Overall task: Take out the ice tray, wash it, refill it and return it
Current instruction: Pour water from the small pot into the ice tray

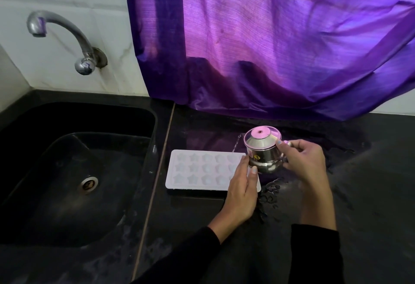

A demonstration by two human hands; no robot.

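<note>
Seen from the head camera, the right hand (302, 162) holds a small steel cup (263, 151) tilted toward the left, its fingers curled round the cup's right side with one fingertip up on the rim. How the thumb lies behind the cup is hidden. A thin stream of water (235, 145) falls from the cup's far-left lip; where it lands is hard to make out, since the cup and the hands cover that end of the tray.

Just below and left of that grip lies the white ice tray (197, 171), flat on the black counter (370, 182), with star-shaped wells in three rows. Its right end is covered by the left hand (243, 190), whose fingers are fairly straight and rest on the tray, the thumb touching the underside of the cup. Whether the wells hold water cannot be told; they read only as pale shapes.

Right under the grip the counter is wet, with beads and a puddle (270, 191) showing. Well to the left of it sits the black sink (139, 113), its drain (88, 184) visible and the near edge cut off by the frame. Above the sink a metal tap (60, 36) sticks out from the tiled wall. Behind the cup hangs a purple curtain (269, 36), its hem touching the counter. Both dark sleeves (318, 254) are cut off at the bottom edge.
</note>
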